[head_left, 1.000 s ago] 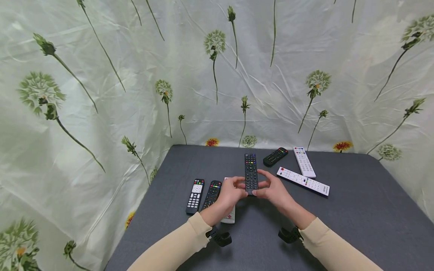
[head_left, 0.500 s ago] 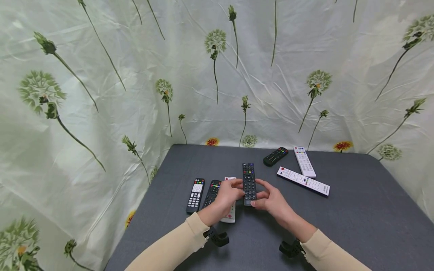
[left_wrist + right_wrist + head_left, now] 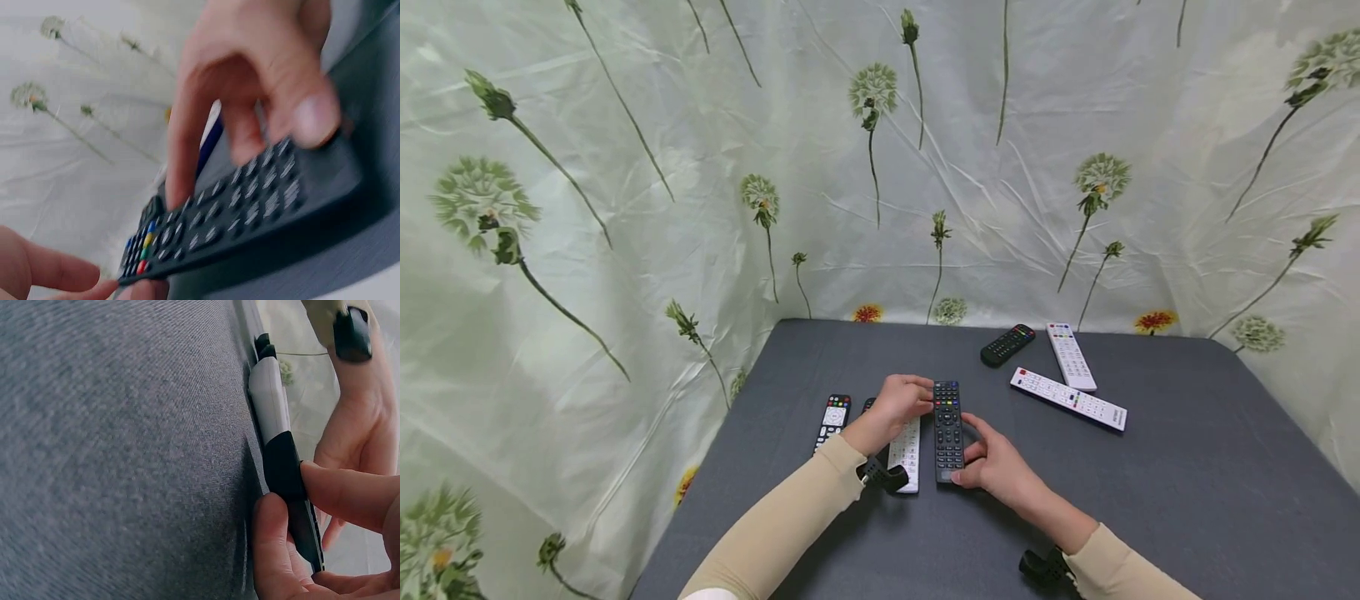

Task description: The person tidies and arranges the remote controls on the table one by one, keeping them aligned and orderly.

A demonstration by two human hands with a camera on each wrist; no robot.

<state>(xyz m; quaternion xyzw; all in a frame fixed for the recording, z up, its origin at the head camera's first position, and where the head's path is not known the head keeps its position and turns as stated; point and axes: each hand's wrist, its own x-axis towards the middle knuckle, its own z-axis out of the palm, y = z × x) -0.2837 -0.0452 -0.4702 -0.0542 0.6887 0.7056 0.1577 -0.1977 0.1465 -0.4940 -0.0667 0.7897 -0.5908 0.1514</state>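
Observation:
In the head view a long black remote control [image 3: 948, 433] with coloured buttons points away from me, at or just above the dark tabletop; I cannot tell if it touches. My right hand [image 3: 997, 468] grips its near right part, thumb on the near end and fingers along the side. My left hand [image 3: 898, 408] reaches to its far left edge, fingertips touching there. In the left wrist view the remote's far end meets those left fingers [image 3: 62, 269]. To the left lies a white remote [image 3: 906, 457], partly under the left hand and wrist.
Further left lie a black remote with white buttons [image 3: 833, 417] and another black one [image 3: 869, 404], mostly hidden by the left arm. At the back right are a short black remote [image 3: 1007, 345] and two white remotes [image 3: 1070, 356]. A flowered curtain stands behind the table.
The black remote has come toward me and slightly left, down beside the white remote. My left hand has shifted from its near end to its far left edge; the right hand keeps its grip.

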